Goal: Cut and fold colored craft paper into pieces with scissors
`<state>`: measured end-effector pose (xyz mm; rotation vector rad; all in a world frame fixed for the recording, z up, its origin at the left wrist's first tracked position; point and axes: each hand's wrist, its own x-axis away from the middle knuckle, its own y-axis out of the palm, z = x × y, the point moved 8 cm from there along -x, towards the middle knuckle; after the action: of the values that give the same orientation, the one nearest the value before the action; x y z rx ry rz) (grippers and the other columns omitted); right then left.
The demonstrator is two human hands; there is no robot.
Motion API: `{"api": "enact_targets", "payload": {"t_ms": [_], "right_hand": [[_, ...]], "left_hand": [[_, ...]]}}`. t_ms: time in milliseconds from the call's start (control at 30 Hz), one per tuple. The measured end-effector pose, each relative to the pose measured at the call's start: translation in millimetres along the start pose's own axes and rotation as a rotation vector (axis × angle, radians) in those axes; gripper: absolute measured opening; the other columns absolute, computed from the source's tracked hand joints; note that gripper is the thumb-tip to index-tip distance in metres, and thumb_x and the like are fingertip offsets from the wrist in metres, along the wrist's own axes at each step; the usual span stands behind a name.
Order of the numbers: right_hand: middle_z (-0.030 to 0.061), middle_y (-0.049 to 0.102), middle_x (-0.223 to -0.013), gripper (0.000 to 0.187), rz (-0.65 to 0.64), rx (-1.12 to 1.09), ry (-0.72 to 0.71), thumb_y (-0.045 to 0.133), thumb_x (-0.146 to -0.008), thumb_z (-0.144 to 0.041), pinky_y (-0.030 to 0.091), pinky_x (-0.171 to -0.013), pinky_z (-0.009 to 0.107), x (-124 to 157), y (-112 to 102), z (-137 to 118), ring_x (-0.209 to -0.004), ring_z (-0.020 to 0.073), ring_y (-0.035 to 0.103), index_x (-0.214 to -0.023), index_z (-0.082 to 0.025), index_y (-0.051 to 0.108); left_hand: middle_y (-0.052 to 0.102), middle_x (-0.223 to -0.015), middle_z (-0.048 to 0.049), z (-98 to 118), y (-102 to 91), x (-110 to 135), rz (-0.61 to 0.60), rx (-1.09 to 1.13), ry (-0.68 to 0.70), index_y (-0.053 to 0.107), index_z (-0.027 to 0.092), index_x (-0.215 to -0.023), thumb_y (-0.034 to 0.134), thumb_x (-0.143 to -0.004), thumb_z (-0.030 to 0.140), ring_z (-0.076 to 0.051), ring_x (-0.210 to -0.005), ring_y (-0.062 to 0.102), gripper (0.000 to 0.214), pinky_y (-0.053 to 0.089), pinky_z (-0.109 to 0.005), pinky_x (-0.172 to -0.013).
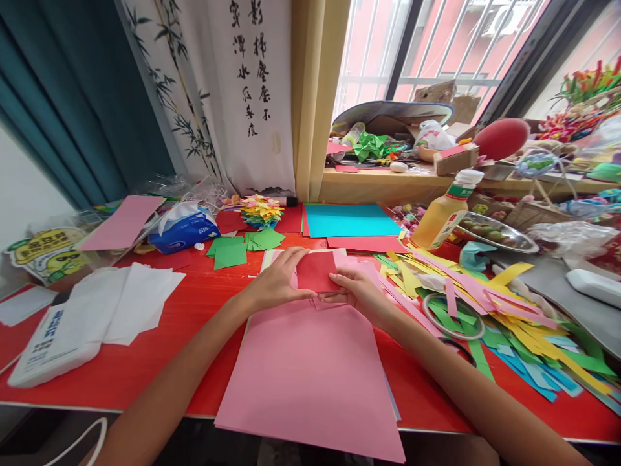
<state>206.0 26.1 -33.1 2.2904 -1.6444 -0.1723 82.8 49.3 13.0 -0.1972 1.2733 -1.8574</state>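
A small red paper square [315,270] is between my two hands, above a stack of large pink paper sheets [315,369]. My left hand [279,283] curves around its left side, fingertips at the top edge and thumb at the bottom. At the lower right corner, my right hand [358,292] pinches the square between thumb and fingers. Smaller pink pieces lie partly hidden beneath it. Green paper squares [230,254] rest beyond my left hand, close to a folded multicoloured paper piece [262,212].
Coloured paper strips [519,317] and a tape roll [453,316] crowd the right. Behind them stand a juice bottle [439,217] and a metal dish [499,233]. Blue card [352,221] lies at the back; a tissue pack [184,228] and white tissues [138,301] are left.
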Motion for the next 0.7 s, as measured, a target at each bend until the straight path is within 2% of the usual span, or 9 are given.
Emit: {"api": "enact_targets", "payload": {"t_ms": [233,400,533,700], "right_hand": [[0.0023,0.062,-0.075,0.016,0.018,-0.051,0.01,0.057,-0.079,-0.034,0.056,-0.07,0.032,-0.6,-1.9,1.6,-0.074,0.0196,0.067,-0.081,-0.018,0.055],[0.0099,0.067,-0.085,0.03,0.031,-0.047,0.046,0.048,-0.084,-0.039,0.054,-0.072,0.033,-1.0,-1.3,3.0,-0.079,0.0207,0.066,-0.099,-0.015,0.057],[0.0114,0.067,-0.093,0.035,0.013,-0.062,0.047,0.042,-0.087,-0.04,0.054,-0.073,0.034,-1.0,0.9,2.5,-0.079,0.0199,0.066,-0.105,-0.014,0.056],[0.0097,0.069,-0.083,0.041,0.046,-0.066,0.087,0.034,-0.089,-0.045,0.054,-0.074,0.035,-1.3,-2.3,5.1,-0.071,0.0176,0.067,-0.105,-0.015,0.055]], "left_hand": [[0.032,-0.135,-0.0112,-2.7,1.8,-0.8,-0.028,0.02,-0.03,0.028,0.021,-0.133,0.058,-0.068,0.054,-0.026,-0.124,0.033,0.079,0.034,-0.039,-0.098],[0.032,-0.135,-0.0106,-3.1,1.2,-1.3,-0.028,0.069,-0.038,0.028,0.021,-0.133,0.059,-0.066,0.056,-0.026,-0.124,0.032,0.082,0.033,-0.038,-0.1],[0.03,-0.136,-0.0099,-4.4,1.6,-1.2,-0.04,0.091,-0.062,0.028,0.022,-0.134,0.059,-0.067,0.055,-0.026,-0.125,0.031,0.081,0.032,-0.039,-0.1],[0.034,-0.134,-0.0096,-6.1,-0.8,-2.1,-0.02,0.136,-0.121,0.033,0.022,-0.131,0.06,-0.066,0.055,-0.026,-0.125,0.031,0.077,0.031,-0.038,-0.101]]}}
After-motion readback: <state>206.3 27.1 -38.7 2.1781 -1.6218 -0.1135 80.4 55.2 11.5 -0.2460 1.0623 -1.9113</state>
